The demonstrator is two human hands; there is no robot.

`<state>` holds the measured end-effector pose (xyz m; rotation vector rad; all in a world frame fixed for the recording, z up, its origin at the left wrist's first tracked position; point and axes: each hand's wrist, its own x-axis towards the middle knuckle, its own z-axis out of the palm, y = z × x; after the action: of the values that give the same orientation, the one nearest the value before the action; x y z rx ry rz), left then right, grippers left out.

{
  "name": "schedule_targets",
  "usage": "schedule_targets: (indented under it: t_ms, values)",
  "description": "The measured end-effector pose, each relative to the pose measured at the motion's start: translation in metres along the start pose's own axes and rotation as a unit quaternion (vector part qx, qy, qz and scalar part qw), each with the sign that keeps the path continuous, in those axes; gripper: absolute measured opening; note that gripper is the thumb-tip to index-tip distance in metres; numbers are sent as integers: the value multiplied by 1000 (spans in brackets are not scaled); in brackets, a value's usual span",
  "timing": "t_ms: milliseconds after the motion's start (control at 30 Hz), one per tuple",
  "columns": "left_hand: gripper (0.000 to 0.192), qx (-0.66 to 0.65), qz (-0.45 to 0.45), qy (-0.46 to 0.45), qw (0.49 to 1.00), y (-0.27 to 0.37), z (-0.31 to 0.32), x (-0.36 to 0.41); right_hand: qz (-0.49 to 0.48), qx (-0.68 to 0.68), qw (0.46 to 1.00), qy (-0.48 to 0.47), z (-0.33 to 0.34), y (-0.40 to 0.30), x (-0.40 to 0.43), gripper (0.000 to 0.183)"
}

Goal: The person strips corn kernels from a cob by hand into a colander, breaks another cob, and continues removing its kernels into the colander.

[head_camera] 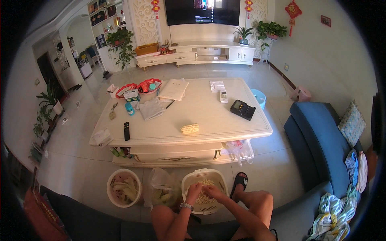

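Note:
My left hand [194, 192], with a metal watch on its wrist, and my right hand [212, 192] meet over a cream plastic basket [222, 177]. Both have curled fingers with the fingertips close together; whatever may be between them is too small and hidden to make out. Loose pale corn kernels [204, 199] cover part of the basket's bottom beneath my hands. Left of the basket, a clear plastic bag [159, 176] holds ears of corn, some with green husk. A pale ear of corn [190, 129] without husk lies on the coffee table [205, 120] near its front edge.
A white bucket [109, 188] with corn husks [128, 188] stands left of the bag. The table carries a black remote [126, 131], a blue bottle [129, 108], a grey cloth [151, 109] and a black device [242, 109]. A blue sofa [313, 144] stands at the right.

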<state>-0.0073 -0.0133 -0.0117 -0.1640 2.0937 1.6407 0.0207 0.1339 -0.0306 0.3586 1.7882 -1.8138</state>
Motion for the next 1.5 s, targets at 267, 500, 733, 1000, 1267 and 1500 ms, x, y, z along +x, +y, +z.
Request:
schedule_targets:
  t_ms: [267, 500, 733, 1000, 1267, 1500]
  values:
    - [36, 88, 14, 39, 995, 3, 2, -4, -28, -85, 996, 22, 0, 1, -1, 36]
    - [37, 88, 39, 56, 994, -4, 1, 1, -2, -81, 996, 21, 5, -6, -2, 43]
    - [33, 82, 23, -5, 996, -12, -1, 11, -46, -62, 997, 2, 4, -6, -6, 56]
    - [32, 36, 31, -1, 999, -9, 2, 7, -30, -72, 997, 11, 3, -3, -3, 59]
    - [37, 63, 36, 20, 997, 4, 8, -1, -85, -70, 993, 53, -2, -1, -5, 45]
    - [36, 22, 29, 11, 999, -2, 3, -1, -97, -98, 990, 42, 7, -15, -11, 46]
